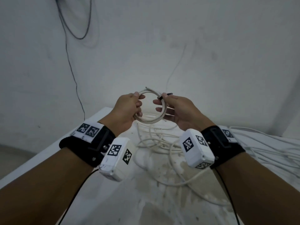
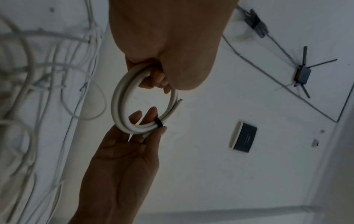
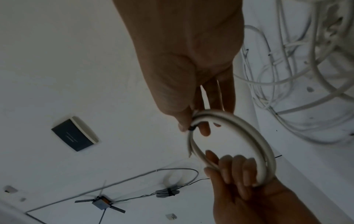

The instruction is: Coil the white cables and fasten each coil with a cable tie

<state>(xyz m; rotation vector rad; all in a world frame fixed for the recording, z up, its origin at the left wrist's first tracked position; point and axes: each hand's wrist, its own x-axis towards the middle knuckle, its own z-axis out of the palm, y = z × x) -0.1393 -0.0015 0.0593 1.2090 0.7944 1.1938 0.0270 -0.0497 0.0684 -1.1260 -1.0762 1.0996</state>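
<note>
The coil [image 1: 151, 108] is a round loop of several turns of thick white cable, held upright in the air between both hands above the white table [image 1: 48, 153]. A black cable tie [image 2: 159, 122] wraps the turns on the coil's right side, and its free tail projects past the right thumb in the head view. One cut cable end [image 2: 179, 101] sticks out from the far edge of the loop, just beyond the left fingertips. The portion of the coil inside the left fist is hidden, and the tie's locking head cannot be made out in any view; both wrist views are dim and slightly blurred. The left hand [image 1: 128, 109] grips the left side of the coil with all four fingers curled through the loop and closed around the turns. The right hand [image 1: 177, 109] pinches the coil at the tie between thumb and index finger, while its remaining fingers extend almost straight behind the loop. Both forearms reach forward, with the palms roughly facing each other. Below the hands, loose white cables [image 1: 155, 143] lie tangled on the table, and a further bundle [image 1: 267, 146] drapes over its right side.
</note>
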